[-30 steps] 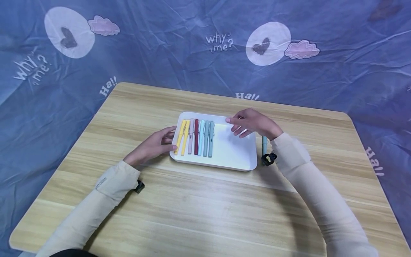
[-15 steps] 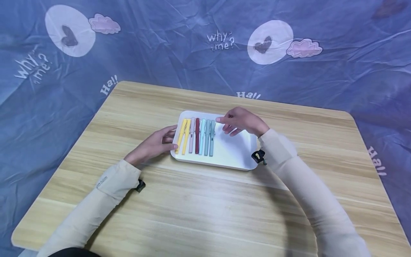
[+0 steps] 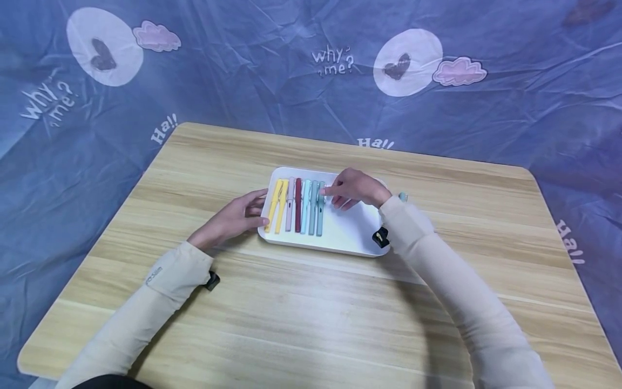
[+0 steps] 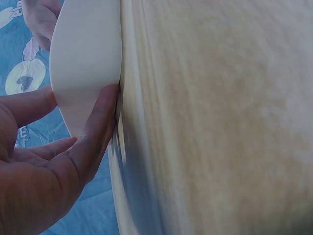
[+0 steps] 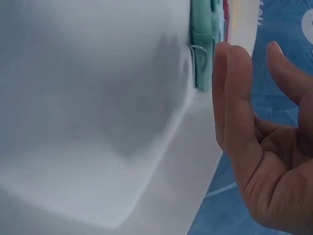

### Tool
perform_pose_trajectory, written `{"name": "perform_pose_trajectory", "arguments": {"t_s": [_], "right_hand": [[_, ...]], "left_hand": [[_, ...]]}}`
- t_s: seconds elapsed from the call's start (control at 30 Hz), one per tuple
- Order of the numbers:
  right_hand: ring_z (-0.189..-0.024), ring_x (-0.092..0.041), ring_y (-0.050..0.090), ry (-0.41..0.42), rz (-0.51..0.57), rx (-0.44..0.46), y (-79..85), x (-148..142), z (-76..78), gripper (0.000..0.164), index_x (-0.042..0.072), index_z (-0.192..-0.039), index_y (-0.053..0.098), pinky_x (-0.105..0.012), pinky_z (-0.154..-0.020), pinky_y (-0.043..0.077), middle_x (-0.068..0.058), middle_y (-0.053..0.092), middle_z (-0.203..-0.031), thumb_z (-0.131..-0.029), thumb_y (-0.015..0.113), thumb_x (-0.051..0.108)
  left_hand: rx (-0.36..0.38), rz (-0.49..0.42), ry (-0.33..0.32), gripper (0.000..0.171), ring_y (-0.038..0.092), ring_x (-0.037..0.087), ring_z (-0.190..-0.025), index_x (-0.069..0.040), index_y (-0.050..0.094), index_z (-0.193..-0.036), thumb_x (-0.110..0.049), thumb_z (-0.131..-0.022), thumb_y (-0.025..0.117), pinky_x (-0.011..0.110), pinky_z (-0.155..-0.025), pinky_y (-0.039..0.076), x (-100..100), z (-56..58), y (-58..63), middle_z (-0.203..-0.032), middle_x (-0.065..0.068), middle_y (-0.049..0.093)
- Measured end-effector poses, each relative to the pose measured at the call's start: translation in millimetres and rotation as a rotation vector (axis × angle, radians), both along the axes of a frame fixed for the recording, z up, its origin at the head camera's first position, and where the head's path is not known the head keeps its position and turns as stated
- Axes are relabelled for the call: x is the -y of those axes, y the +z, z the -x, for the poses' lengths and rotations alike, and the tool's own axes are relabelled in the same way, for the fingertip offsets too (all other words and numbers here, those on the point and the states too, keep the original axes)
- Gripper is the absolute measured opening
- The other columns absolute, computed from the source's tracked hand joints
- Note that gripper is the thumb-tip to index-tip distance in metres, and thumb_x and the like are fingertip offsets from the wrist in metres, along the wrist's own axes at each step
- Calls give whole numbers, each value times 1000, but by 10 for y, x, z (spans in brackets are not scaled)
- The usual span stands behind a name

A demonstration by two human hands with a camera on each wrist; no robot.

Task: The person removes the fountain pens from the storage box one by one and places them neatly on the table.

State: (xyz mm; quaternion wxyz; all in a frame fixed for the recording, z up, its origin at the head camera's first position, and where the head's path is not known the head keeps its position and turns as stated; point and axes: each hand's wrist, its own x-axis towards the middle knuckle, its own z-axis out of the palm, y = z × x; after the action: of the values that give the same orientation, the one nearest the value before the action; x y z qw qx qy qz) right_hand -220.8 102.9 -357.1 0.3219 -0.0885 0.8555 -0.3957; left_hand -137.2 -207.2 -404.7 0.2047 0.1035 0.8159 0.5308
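Observation:
A white tray (image 3: 350, 246) lies on the table, with several pens side by side in its left half. From the left they are two yellow pens (image 3: 274, 208), a pink one (image 3: 290, 208), a dark red one (image 3: 298, 208), a light blue one (image 3: 305, 208) and two grey-teal ones (image 3: 320, 216). My left hand (image 3: 233, 219) holds the tray's left end, thumb at the rim, fingers against the outer wall (image 4: 88, 63). Over the tray, my right hand (image 3: 357, 188) has its fingertips by the cap end of the rightmost teal pen (image 5: 201, 54); contact is unclear.
Another teal pen (image 3: 403, 196) lies on the table right of the tray, mostly hidden behind my right sleeve (image 3: 408, 221). The wooden table (image 3: 291, 319) ends at the back against a blue printed cloth (image 3: 272, 70). Black wrist cameras (image 3: 381, 237) hang below both cuffs.
My right hand has moved left across the tray to the rightmost teal pen and lowered slightly. The left hand and the row of pens have kept their places.

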Motion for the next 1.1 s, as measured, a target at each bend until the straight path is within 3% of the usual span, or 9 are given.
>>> {"name": "perform_pose_trajectory", "arguments": {"t_s": [0.4, 0.87, 1.1], "right_hand": [[-70, -19, 69, 7, -24, 21, -113, 92, 19, 36, -8, -101, 67, -35, -72, 64, -13, 71, -83, -98, 76, 27], [-59, -13, 67, 8, -125, -6, -216, 181, 7, 31, -3, -87, 70, -29, -66, 63, -7, 68, -71, -95, 80, 26], [-59, -13, 68, -4, -145, -14, -228, 161, 3, 31, -3, -89, 70, -29, -66, 63, -8, 69, -71, -95, 80, 26]], "left_hand": [[13, -31, 7, 81, 50, 39, -138, -3, 22, -165, -3, -99, 68, 49, -115, 44, -14, -5, 3, -159, 24, 41], [13, -18, 14, 81, 50, 39, -139, -4, 22, -165, -3, -99, 69, 49, -116, 42, 13, 3, -22, -159, 23, 42], [10, -10, 9, 81, 50, 39, -139, -4, 22, -165, -4, -98, 69, 49, -117, 41, 8, 5, -16, -159, 23, 41]]}}
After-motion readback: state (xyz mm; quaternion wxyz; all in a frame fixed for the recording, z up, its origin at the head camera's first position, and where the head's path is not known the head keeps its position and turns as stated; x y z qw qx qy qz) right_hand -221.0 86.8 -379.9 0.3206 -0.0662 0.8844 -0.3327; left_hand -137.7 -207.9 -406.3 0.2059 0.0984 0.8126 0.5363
